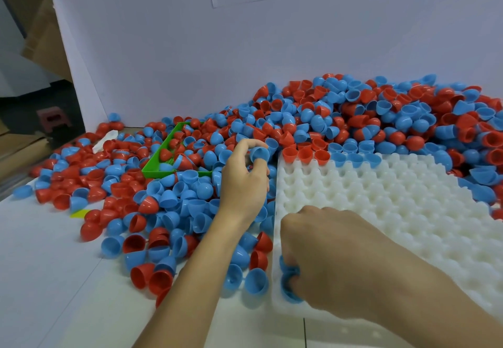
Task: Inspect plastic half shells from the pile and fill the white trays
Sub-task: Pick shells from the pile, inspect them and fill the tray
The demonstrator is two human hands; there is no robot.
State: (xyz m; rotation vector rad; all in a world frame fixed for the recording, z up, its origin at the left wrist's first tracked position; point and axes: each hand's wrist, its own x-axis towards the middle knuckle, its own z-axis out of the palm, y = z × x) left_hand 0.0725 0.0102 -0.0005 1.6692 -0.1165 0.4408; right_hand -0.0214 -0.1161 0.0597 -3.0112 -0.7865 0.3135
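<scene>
A big pile of red and blue half shells (pixel 353 113) covers the table from left to far right. A white dimpled tray (pixel 381 198) lies at front right; its far row holds three red shells (pixel 304 154) and some blue ones (pixel 353 158). My left hand (pixel 242 181) is raised over the pile beside the tray's left edge, with a blue half shell (pixel 258 153) pinched between thumb and fingers. My right hand (pixel 326 260) rests on the tray's near left corner, its fingers curled around blue half shells (pixel 288 279).
A green plastic tray (pixel 158 165), partly buried in shells, sits left of my left hand. A white board (pixel 190 62) with a taped paper sheet stands behind the pile. Cardboard and a dark gap lie at far left. Bare white tabletop (pixel 40 279) shows at front left.
</scene>
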